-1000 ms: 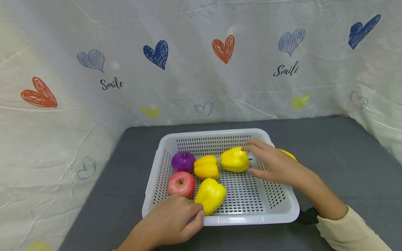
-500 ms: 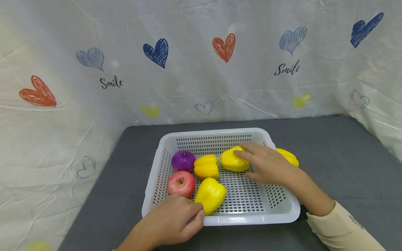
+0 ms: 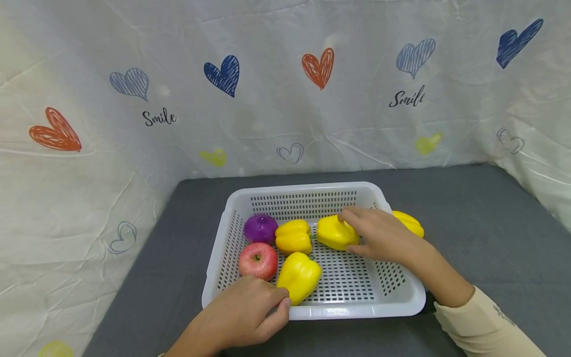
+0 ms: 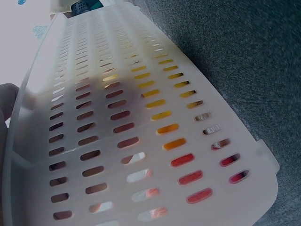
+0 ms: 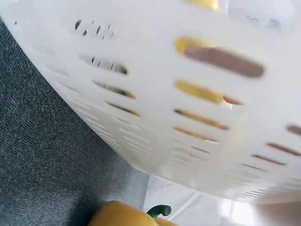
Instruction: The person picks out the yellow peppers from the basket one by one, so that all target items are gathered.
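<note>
Pale cloth [image 3: 267, 29] printed with hearts and "Smile" hangs behind a dark grey table [image 3: 473, 213]. Fingers of the right hand [image 3: 379, 234] curl over the right end of a yellow pepper [image 3: 333, 233], thumb at its near side, gripping it inside the white basket [image 3: 352, 312], toward the back right. The left hand [image 3: 247, 311] has its fingers bent over the near rim, thumb outside, holding the basket; whether its fingertips touch the near pepper [image 3: 300, 277] beside them, I cannot tell. Left of the gripped pepper lies a ribbed pepper [image 3: 293, 237], then a round purple piece [image 3: 260, 229], with a red apple [image 3: 258, 261] in front of it. Outside, just beyond the basket's right wall, another yellow pepper [image 3: 409, 224] rests on the table, its green stem showing in the right wrist view.
</note>
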`<action>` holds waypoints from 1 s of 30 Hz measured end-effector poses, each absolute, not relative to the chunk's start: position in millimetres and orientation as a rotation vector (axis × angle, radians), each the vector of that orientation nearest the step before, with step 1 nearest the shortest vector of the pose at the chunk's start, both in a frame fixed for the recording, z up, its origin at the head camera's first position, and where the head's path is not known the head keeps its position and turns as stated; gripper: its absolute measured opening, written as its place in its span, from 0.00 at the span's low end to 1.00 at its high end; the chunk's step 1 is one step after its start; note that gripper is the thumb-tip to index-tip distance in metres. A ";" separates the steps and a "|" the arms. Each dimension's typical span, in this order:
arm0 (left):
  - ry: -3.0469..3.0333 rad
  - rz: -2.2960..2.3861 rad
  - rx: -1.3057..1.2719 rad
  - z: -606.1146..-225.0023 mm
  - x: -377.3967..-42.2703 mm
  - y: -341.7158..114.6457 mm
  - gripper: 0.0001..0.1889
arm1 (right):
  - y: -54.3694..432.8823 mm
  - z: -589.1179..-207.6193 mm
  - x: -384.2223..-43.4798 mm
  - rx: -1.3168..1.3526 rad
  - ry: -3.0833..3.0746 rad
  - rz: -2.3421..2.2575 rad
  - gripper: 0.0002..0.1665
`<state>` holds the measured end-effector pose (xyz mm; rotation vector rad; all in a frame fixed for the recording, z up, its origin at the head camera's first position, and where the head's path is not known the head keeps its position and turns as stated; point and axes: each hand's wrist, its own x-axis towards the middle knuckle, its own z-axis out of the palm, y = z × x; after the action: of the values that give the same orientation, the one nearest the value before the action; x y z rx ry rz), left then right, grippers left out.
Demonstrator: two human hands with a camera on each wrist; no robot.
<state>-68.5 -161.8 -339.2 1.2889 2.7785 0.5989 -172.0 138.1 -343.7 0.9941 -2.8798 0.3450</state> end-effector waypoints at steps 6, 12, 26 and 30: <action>2.760 0.606 1.258 -339.1 -68.3 -161.5 0.17 | 138.5 -343.5 -171.9 1.004 -2.905 0.368 0.32; 2.766 0.610 1.272 -339.4 -68.2 -161.2 0.17 | 143.5 -344.1 -170.3 1.065 -2.855 0.439 0.29; 2.764 0.588 1.255 -339.0 -68.7 -161.0 0.17 | 142.4 -343.8 -171.0 1.057 -2.833 0.562 0.40; 2.758 0.586 1.242 -338.9 -68.9 -161.3 0.17 | 141.8 -344.0 -171.2 1.051 -2.851 0.634 0.38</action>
<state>-68.9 -161.3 -338.9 1.2419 2.7575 0.5864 -171.2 141.8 -344.0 1.0507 -2.8508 0.6344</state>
